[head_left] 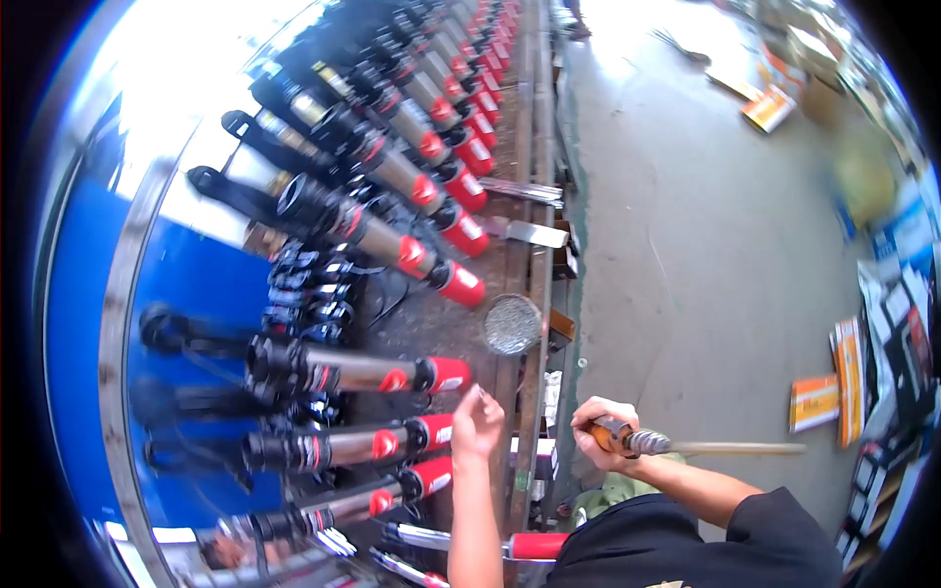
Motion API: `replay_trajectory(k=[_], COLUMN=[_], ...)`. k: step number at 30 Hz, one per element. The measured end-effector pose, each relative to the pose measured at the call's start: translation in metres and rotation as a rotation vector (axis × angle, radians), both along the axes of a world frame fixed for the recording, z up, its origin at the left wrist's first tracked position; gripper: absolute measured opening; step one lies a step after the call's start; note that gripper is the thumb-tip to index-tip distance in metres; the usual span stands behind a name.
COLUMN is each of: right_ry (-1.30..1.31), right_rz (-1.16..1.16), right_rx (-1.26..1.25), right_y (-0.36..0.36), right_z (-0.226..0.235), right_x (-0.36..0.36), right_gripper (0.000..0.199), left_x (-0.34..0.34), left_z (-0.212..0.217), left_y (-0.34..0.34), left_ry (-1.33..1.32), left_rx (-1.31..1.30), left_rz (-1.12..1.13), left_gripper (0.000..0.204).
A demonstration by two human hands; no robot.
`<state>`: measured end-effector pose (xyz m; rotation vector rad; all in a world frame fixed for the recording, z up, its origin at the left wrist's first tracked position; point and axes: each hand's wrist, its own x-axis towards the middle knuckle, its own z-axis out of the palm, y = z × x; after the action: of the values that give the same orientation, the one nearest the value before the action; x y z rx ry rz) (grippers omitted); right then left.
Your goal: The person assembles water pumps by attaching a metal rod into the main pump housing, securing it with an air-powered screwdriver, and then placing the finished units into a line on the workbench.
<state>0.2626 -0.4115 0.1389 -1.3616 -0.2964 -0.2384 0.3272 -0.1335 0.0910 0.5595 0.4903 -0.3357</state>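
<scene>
Pumps (372, 374) with red end caps are laid in a long row across the bench, running up toward twelve o'clock. An orange-handled tool (627, 439) is gripped tight in the right hand (600, 429) at five o'clock; the left hand (477, 423), loosely curled and empty, is raised just beside the nearest caps. How much remains cannot be judged.

Left hand (477, 423): raised, fingers curled, just beside a red-capped pump (358, 374).
Right hand (600, 432): grips what looks like a screwdriver (686, 446).
Bench (534, 294): a round mesh dish (512, 323).
</scene>
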Motion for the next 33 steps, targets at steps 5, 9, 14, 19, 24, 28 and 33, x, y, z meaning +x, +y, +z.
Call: replay_trajectory(k=[5, 9, 14, 19, 24, 28, 33], right_ry=[0.065, 0.14, 0.234, 0.259, 0.135, -0.087, -0.151], right_rz=[0.265, 0.469, 0.647, 0.79, 0.873, 1.074, 1.2], right_rx=[0.525, 0.693, 0.584, 0.465, 0.316, 0.098, -0.045], right_y=[0.089, 0.147, 0.196, 0.222, 0.227, 0.231, 0.247], right_z=[0.047, 0.076, 0.089, 0.072, 0.039, 0.012, -0.036], right_x=[-0.01, -0.038, -0.079, -0.117, -0.142, -0.157, -0.164], right_gripper=[0.017, 0.016, 0.019, 0.019, 0.019, 0.022, 0.017], left_x=[-0.139, -0.212, -0.275, -0.314, -0.331, -0.346, -0.372], left_z=[0.041, 0.057, 0.068, 0.054, 0.027, 0.002, -0.032], left_y=[0.009, 0.012, 0.015, 0.006, -0.013, -0.009, 0.006], left_ry=[-0.063, -0.074, -0.192, -0.072, 0.067, 0.139, 0.141], left_rx=[-0.131, -0.125, -0.238, -0.365, -0.507, -0.555, -0.586], left_rz=[0.245, 0.516, 0.748, 0.965, 1.091, 1.176, 1.178], left_gripper=[0.029, 0.024, 0.021, 0.018, 0.019, 0.018, 0.016])
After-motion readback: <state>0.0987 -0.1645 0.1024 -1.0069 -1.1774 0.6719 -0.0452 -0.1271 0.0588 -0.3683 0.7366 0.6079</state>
